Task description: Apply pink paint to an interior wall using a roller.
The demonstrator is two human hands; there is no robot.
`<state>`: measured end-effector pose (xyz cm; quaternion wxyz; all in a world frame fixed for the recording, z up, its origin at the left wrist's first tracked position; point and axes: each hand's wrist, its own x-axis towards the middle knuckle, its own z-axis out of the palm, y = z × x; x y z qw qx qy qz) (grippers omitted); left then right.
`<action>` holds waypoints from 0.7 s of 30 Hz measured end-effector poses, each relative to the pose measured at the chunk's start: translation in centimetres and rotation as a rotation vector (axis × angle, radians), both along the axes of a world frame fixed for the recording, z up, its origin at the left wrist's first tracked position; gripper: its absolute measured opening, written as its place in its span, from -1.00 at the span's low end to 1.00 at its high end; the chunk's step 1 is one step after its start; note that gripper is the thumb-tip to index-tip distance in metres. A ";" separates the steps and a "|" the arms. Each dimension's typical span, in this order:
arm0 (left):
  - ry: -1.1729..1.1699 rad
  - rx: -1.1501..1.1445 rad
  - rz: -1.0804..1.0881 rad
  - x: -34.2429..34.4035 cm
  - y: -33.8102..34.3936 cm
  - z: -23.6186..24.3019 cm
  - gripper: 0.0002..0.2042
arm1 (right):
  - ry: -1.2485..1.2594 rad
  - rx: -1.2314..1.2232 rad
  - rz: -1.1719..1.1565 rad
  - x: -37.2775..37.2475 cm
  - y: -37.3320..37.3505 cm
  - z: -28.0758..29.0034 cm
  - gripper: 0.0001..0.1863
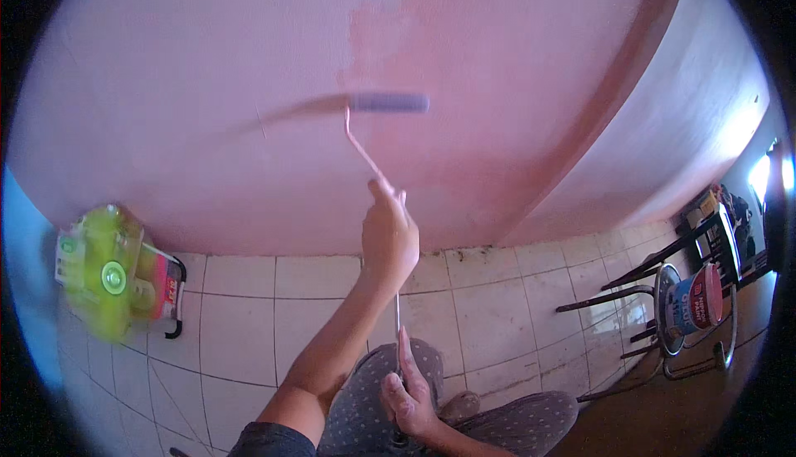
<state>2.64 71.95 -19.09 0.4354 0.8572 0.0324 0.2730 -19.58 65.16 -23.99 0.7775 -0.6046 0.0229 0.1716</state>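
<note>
A paint roller [390,103] with a long thin handle is against the wall [249,43], its pale cover blurred by motion. My left hand [388,233] is closed around the upper handle, just below the bent wire frame. Lower down, my right hand [410,395] holds the same handle near my knees, its index finger stretched up along the rod. Whitish smears mark the right fingers. Around the roller the wall shows a deeper pink patch [489,84] on the right and paler pink on the left. The roller casts a shadow leftward.
To the right, a paint bucket [695,301] rests on a metal-legged stool [667,312], with dark furniture [721,241] behind. At the left stands a yellow-green translucent plastic item [108,279] beside a black-framed stand [178,299]. White floor tiles [240,333] meet the wall's base.
</note>
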 end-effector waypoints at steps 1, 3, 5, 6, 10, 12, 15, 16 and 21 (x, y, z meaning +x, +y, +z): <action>0.076 -0.043 -0.061 -0.2 0.0 2.9 -0.80 | 0.015 -0.004 -0.007 0.8 0.1 1.0 -0.30; 0.162 -0.069 -0.094 0.5 0.7 4.7 -0.79 | -0.098 0.064 0.026 2.0 1.0 2.8 -0.26; 0.009 -0.002 -0.044 1.5 0.6 4.7 -0.75 | -0.104 0.034 0.013 2.3 0.7 1.7 -0.29; 0.007 0.003 -0.043 1.4 0.7 4.0 -0.75 | -0.110 0.004 -0.002 2.2 0.5 1.2 -0.31; 0.066 -0.041 -0.063 -0.5 0.0 -2.7 -0.72 | 0.100 0.001 -0.001 -0.5 0.0 -0.2 -0.32; 0.176 -0.066 -0.058 -1.0 -0.3 -5.5 -0.75 | 0.021 -0.120 0.001 -1.3 -0.1 -2.4 -0.32; 0.030 -0.037 -0.008 -0.5 -0.5 -4.7 -0.79 | -0.147 -0.464 -0.016 -1.1 0.2 -1.9 -0.33; 0.035 -0.040 -0.017 -0.4 -0.7 -3.4 -0.79 | -0.157 -0.387 -0.046 -0.6 0.0 -1.9 -0.34; -0.060 -0.071 -0.033 1.3 0.3 3.9 -0.74 | -0.187 -0.325 -0.057 2.2 0.0 0.3 -0.36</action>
